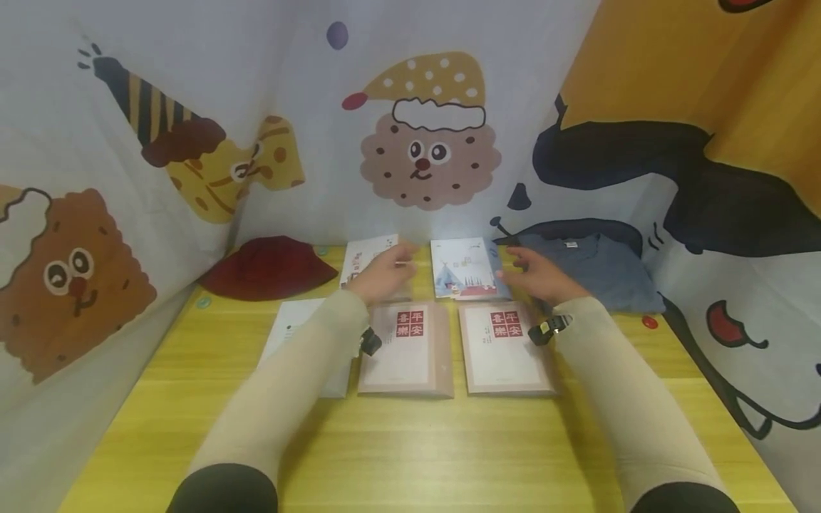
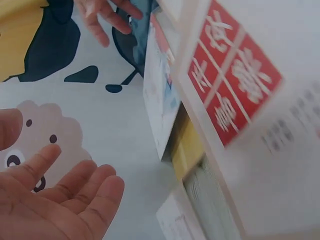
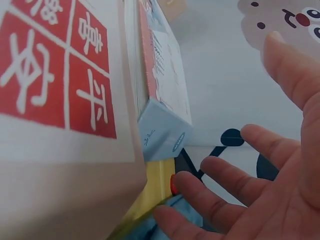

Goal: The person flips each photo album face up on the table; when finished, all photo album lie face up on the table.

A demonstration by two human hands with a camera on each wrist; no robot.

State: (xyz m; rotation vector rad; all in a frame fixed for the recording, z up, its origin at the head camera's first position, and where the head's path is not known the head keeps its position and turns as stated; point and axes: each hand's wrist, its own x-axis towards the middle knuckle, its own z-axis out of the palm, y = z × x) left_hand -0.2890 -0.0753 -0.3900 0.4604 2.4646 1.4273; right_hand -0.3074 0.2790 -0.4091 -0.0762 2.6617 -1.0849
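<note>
Tent-cover book (image 1: 463, 271): left hand (image 1: 385, 274) to its left, right hand (image 1: 544, 276) to its right, both empty. Low wrist device (image 1: 549, 329) might skew pink-edged book (image 1: 507, 365) at front right.

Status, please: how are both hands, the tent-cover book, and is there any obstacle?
Left hand, right hand: both empty. Tent-cover book: between them in head view, not held. No obstacle seen between hands and book.
</note>
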